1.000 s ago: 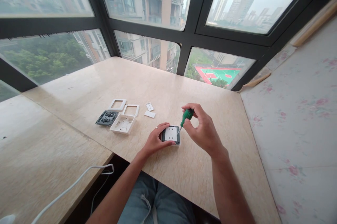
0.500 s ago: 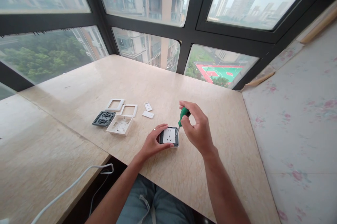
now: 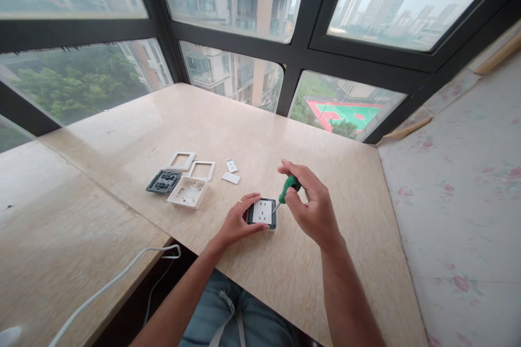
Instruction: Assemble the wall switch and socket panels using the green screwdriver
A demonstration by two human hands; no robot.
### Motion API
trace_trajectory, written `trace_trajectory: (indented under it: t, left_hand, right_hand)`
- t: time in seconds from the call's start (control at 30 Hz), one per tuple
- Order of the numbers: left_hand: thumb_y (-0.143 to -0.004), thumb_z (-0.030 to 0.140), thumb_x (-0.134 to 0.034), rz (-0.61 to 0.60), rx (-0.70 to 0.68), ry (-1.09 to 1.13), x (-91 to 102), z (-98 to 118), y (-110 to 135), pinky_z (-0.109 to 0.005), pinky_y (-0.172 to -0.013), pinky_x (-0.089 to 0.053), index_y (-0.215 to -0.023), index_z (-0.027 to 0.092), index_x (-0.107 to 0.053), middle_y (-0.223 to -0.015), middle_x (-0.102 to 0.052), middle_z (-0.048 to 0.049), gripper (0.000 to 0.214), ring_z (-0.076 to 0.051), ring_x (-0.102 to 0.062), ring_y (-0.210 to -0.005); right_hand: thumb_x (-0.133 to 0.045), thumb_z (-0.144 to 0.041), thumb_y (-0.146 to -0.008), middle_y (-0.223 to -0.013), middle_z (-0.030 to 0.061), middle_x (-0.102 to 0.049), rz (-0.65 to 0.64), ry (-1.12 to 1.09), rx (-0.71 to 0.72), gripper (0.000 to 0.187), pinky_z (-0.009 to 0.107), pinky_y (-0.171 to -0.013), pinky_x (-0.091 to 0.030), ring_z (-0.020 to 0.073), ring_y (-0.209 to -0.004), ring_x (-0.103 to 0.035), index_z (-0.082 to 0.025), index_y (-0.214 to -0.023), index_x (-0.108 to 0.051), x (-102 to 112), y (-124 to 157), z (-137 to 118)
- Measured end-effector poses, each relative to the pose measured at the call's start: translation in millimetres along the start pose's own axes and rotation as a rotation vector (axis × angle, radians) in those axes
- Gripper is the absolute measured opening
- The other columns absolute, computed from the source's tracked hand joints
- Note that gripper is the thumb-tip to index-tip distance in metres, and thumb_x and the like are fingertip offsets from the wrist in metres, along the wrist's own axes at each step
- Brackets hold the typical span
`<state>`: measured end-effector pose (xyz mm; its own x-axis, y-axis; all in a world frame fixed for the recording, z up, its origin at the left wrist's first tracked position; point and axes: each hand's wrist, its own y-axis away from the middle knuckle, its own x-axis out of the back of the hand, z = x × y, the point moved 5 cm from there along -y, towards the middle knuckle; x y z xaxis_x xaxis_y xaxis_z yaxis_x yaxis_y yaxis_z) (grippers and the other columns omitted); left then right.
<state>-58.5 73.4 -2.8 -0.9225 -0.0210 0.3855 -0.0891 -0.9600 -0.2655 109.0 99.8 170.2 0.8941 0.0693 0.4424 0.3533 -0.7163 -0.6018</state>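
Near the front edge of the table lies a wall socket [image 3: 261, 212] with a white slotted face and a dark surround, seated on a white box. My left hand [image 3: 238, 221] grips it, thumb along the near side and fingers at the far left corner. My right hand [image 3: 311, 203] is closed around the green handle of a screwdriver [image 3: 290, 188]. The screwdriver leans to the right, its shaft slanting down to the right edge of the socket's white face; the exact contact of its tip is too small to tell.
Left of my hands are an open white mounting box [image 3: 188, 193], a dark socket module [image 3: 163, 181] and two white frames, one of them a frame [image 3: 202, 170] behind the box. Two small white plates [image 3: 231, 177] lie nearby. A white cable [image 3: 118, 276] crosses the table edge at lower left.
The screwdriver handle has tilted further to the right, along with my right hand. My left hand keeps its hold on the socket. The whole view has shifted slightly.
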Motion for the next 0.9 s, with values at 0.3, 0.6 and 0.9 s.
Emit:
trace_trajectory:
  t: [0.3,0.6,0.9]
  left_hand:
    - [-0.067,0.047,-0.086,0.003,0.015,-0.014,-0.1,-2.3,1.2,-0.054,-0.113,-0.039,-0.132,0.024,-0.057,-0.142,-0.055,-0.0142,0.075,-0.033,-0.049,-0.135]
    - [-0.067,0.047,-0.086,-0.002,0.017,-0.013,1.0,-0.1,-0.6,-0.054,-0.112,-0.04,-0.132,0.025,-0.058,-0.141,-0.056,-0.0139,0.074,-0.033,-0.05,-0.134]
    - [-0.067,0.048,-0.085,0.004,0.007,-0.03,0.5,-0.4,-1.3,-0.054,-0.111,-0.041,-0.137,0.025,-0.052,-0.14,-0.057,-0.0125,0.08,-0.034,-0.051,-0.132]
  right_hand:
    - [-0.062,-0.036,-0.094,-0.102,0.0069,-0.056,0.124,0.265,-0.072,0.045,0.038,-0.079,-0.055,0.0189,-0.087,-0.06,-0.028,-0.137,-0.055,-5.6,1.6,18.0]
    - [-0.06,-0.029,-0.095,-0.109,0.0049,-0.063,0.253,-0.019,-0.149,0.047,0.039,-0.087,-0.058,0.0185,-0.097,-0.066,-0.029,-0.14,-0.046,4.8,5.2,28.1]
    - [-0.056,-0.021,-0.096,-0.102,0.004,-0.062,0.063,-0.041,0.033,0.035,0.035,-0.083,-0.057,0.0166,-0.092,-0.064,-0.026,-0.13,-0.05,-22.6,6.1,4.6]
